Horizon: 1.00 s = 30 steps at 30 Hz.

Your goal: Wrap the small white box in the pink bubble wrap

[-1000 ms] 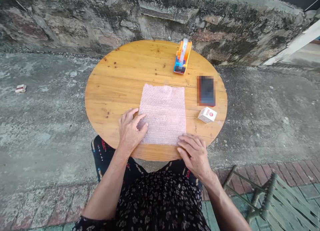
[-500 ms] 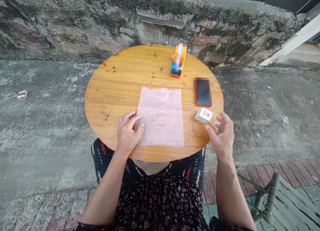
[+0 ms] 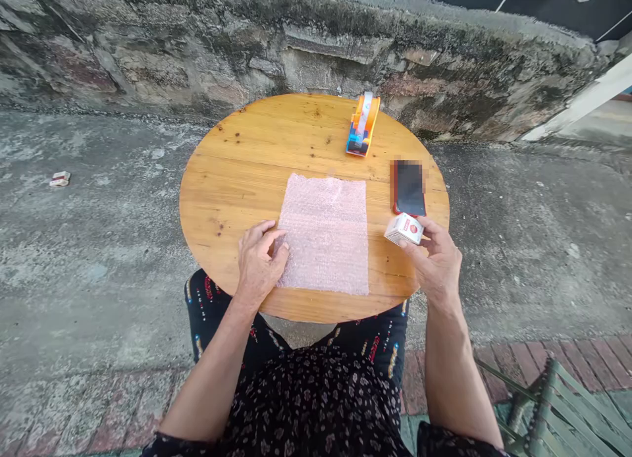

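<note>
Box (image 3: pixel 405 228) | grasped in right hand (image 3: pixel 438 267) | left hand (image 3: pixel 259 265) loose on bubble wrap (image 3: pixel 326 236), left edge

The bubble wrap (image 3: pixel 324 240) is tinted pale pink, the white box (image 3: pixel 405 228) is marked with red, the yellow-brown desk (image 3: pixel 266 141) is dotted with dark knots, and the black shirt (image 3: pixel 320 404) is flowered.

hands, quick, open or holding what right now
Left hand: open, at the left edge of the pink bubble wrap.
Right hand: closed on the small white box.

Rough stone wall (image 3: pixel 197 55) — grey concrete ground (image 3: pixel 99 259) — wooden table (image 3: pixel 227 187).
</note>
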### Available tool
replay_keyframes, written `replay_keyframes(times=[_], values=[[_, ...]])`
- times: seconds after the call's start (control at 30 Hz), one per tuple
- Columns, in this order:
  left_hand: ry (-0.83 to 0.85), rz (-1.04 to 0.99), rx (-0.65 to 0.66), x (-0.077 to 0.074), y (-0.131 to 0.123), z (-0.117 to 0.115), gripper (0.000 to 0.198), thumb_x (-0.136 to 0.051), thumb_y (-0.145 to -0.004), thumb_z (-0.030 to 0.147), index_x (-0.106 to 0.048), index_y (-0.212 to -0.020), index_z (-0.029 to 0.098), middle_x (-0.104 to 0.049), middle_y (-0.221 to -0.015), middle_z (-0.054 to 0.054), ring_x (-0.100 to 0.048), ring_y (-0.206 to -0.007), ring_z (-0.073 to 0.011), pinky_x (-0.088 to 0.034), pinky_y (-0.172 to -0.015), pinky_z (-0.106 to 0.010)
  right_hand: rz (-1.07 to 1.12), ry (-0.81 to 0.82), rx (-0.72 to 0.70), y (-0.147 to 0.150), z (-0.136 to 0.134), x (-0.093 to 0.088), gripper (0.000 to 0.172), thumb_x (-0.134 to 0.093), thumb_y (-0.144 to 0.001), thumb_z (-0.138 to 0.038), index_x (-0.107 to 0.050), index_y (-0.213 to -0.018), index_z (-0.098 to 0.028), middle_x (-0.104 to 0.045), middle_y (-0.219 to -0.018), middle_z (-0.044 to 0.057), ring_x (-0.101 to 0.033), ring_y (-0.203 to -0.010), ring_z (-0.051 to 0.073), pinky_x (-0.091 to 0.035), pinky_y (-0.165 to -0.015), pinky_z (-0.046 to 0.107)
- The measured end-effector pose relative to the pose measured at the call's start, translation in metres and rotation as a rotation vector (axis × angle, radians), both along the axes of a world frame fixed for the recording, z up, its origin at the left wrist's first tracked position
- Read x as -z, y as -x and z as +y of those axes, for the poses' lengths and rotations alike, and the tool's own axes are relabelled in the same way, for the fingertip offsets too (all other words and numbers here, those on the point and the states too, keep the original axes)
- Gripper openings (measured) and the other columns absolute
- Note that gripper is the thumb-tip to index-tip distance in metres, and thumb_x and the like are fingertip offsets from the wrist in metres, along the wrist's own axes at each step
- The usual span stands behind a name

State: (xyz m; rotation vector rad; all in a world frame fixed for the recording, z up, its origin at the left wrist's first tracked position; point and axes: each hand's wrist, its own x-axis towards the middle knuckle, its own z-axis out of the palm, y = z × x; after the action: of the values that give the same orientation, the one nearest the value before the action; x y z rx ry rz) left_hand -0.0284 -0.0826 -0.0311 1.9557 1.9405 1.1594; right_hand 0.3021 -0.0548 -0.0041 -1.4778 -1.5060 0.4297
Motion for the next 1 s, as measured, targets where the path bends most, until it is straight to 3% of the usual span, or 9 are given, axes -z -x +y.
replay_keyframes(times=[0.13, 0.2, 0.37, 0.53, 0.67, 1.0], values=[[0.007, -0.005, -0.006, -0.001, 0.000, 0.000, 0.023, -0.059, -0.082, 0.024, -0.071, -0.102, 0.021, -0.064, -0.124, -0.008, -0.056, -0.120, -0.0265, -0.040, -0.106, -0.045, 0.015, -0.017, -0.237, 0.042, 0.006, -0.020, 0.051, -0.073, -0.077, -0.031, -0.060, -0.125, -0.024, -0.066, -0.121, 0.008, -0.065, -0.102, 0.023, -0.055, -0.086, 0.041], [0.007, -0.011, -0.008, -0.002, -0.001, 0.000, 0.023, -0.059, -0.082, 0.023, -0.071, -0.102, 0.020, -0.064, -0.124, -0.009, -0.056, -0.120, -0.0267, -0.041, -0.106, -0.046, -0.007, -0.012, -0.327, 0.064, 0.011, -0.025, 0.048, -0.072, -0.077, -0.028, -0.061, -0.123, -0.024, -0.067, -0.120, 0.008, -0.065, -0.098, 0.021, -0.055, -0.083, 0.039], [0.015, -0.024, -0.018, -0.003, -0.001, 0.001, 0.023, -0.058, -0.082, 0.022, -0.071, -0.100, 0.021, -0.064, -0.124, -0.008, -0.056, -0.119, -0.0265, -0.041, -0.105, -0.045, -0.056, 0.000, -0.422, 0.097, 0.022, -0.020, 0.046, -0.069, -0.077, -0.026, -0.061, -0.122, -0.025, -0.067, -0.119, 0.007, -0.065, -0.092, 0.020, -0.056, -0.080, 0.038], [0.018, -0.016, -0.018, -0.005, -0.001, 0.001, 0.022, -0.059, -0.081, 0.020, -0.071, -0.100, 0.021, -0.065, -0.122, -0.008, -0.057, -0.117, -0.0267, -0.042, -0.103, -0.046, -0.104, 0.020, -0.458, 0.107, 0.026, -0.006, 0.045, -0.069, -0.078, -0.025, -0.060, -0.122, -0.026, -0.067, -0.120, 0.007, -0.066, -0.093, 0.021, -0.056, -0.081, 0.038], [0.016, -0.016, -0.015, -0.004, -0.001, 0.001, 0.022, -0.059, -0.081, 0.021, -0.071, -0.100, 0.022, -0.064, -0.123, -0.007, -0.056, -0.118, -0.0270, -0.041, -0.104, -0.046, -0.129, -0.018, -0.481, 0.110, 0.028, 0.001, 0.045, -0.069, -0.079, -0.024, -0.060, -0.123, -0.026, -0.066, -0.123, 0.007, -0.064, -0.107, 0.024, -0.053, -0.091, 0.043], [0.015, -0.021, -0.013, -0.003, -0.001, 0.001, 0.021, -0.060, -0.082, 0.021, -0.070, -0.100, 0.021, -0.064, -0.124, -0.007, -0.056, -0.119, -0.0270, -0.041, -0.104, -0.046, -0.162, 0.018, -0.507, 0.108, 0.027, 0.002, 0.049, -0.068, -0.080, -0.022, -0.057, -0.127, -0.025, -0.064, -0.127, 0.009, -0.061, -0.116, 0.026, -0.048, -0.100, 0.046]])
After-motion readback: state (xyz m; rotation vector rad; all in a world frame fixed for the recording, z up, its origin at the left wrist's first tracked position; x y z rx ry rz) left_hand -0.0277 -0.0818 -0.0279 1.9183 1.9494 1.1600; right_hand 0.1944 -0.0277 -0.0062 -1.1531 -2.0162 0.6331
